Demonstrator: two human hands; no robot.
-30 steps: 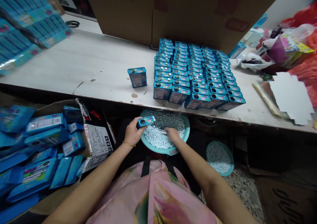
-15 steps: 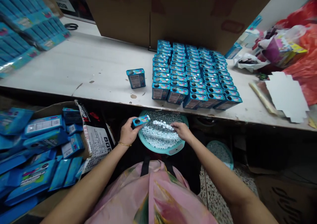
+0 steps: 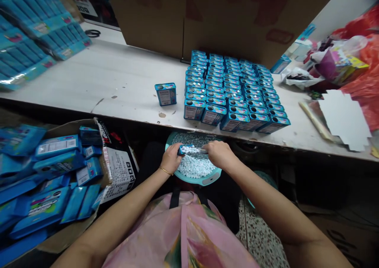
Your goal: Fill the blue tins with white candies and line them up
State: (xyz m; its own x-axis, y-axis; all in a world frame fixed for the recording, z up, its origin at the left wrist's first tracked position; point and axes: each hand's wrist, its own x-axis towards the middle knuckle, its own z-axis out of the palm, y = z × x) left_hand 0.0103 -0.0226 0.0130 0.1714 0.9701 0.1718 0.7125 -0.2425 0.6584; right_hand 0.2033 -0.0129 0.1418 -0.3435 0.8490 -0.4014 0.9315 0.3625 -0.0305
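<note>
Just above a bowl point(image 3: 197, 180) of white pellets point(image 3: 195, 167), the left hand point(image 3: 171, 159) and right hand point(image 3: 220, 154) work close together.
The left hand grips a small blue tin point(image 3: 180, 150), which pokes out on its right side; the right hand is closed on a scoop point(image 3: 204, 151), with pellets bunched between the two hands. Beyond the left hand, a lone tin point(image 3: 166, 95) stands on the table point(image 3: 133, 82); ahead of the right hand are rows of tins point(image 3: 233, 98). Left of the left hand sits a carton point(image 3: 120, 169) of blue packs point(image 3: 56, 161).
</note>
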